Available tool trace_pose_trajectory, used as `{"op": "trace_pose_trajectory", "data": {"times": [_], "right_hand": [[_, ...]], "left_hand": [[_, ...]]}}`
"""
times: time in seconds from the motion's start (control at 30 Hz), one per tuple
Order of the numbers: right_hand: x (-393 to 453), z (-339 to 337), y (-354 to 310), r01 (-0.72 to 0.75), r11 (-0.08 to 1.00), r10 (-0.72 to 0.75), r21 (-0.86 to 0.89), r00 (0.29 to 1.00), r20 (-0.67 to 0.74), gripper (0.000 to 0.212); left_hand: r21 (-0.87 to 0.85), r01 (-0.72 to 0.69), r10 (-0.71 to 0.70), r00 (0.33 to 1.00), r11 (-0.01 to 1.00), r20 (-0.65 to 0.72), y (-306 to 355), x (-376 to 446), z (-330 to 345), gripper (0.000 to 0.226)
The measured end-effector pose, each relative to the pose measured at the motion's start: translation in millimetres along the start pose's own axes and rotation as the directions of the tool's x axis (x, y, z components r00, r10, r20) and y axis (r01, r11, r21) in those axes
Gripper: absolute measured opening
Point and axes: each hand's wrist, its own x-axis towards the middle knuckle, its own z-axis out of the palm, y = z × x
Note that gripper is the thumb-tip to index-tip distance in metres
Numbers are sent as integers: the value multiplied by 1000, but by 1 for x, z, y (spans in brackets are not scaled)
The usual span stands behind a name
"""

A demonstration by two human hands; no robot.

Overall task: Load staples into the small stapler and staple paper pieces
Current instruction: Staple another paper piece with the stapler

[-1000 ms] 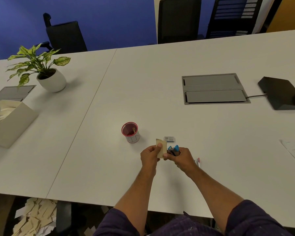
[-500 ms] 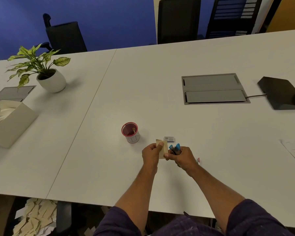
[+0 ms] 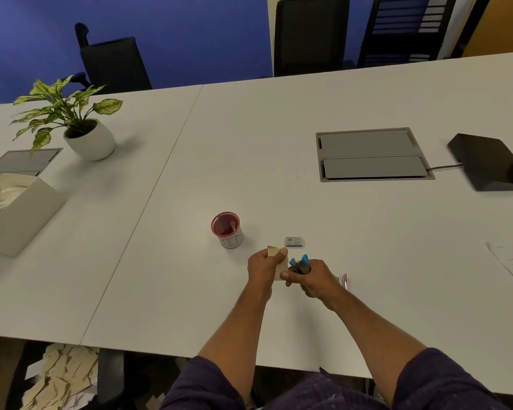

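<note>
Both hands work mid-stapling: left hand [image 3: 262, 269] pinches small tan paper piece [image 3: 280, 266]; right hand [image 3: 314, 278] grips small blue-tipped stapler [image 3: 299, 262]; stapling looks unfinished.

Soft, even overhead light; shadows are faint. The table [image 3: 308, 119] edges bow, probably from wide-angle distortion. Detail is slightly soft.

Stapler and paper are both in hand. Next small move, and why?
Probably squeeze. The left hand pinches the tan paper piece and the right hand grips the blue stapler right beside the paper's edge. Whether the edge sits between the jaws is hidden, so check first.
</note>
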Motion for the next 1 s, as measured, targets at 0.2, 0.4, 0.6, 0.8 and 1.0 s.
{"op": "trace_pose_trajectory", "data": {"times": [0.2, 0.4, 0.6, 0.8, 1.0], "right_hand": [[5, 4, 0, 26, 997, -32, -72, 996, -87, 24], [10, 0, 6, 31, 998, -14, 62, 966, -260, 23], [14, -2, 10, 35, 978, 56, 204, 903, -426, 19], [16, -15, 16, 26, 996, 14, 89, 909, -416, 33], [9, -11, 6, -89, 965, 156, 249, 951, -266, 48]], "left_hand": [[-60, -12, 9, 999, 998, -42, -4, 3, 0, 22], [-76, -25, 20, 998, 997, -65, -3, 8, -10, 27], [111, -14, 3, 995, 994, 99, -11, 8, -24, 24], [212, 42, -107, 945, 976, 309, -16, 9, -32, 24], [20, 77, -78, 990, 997, 116, -19, 9, -29, 22]]}}
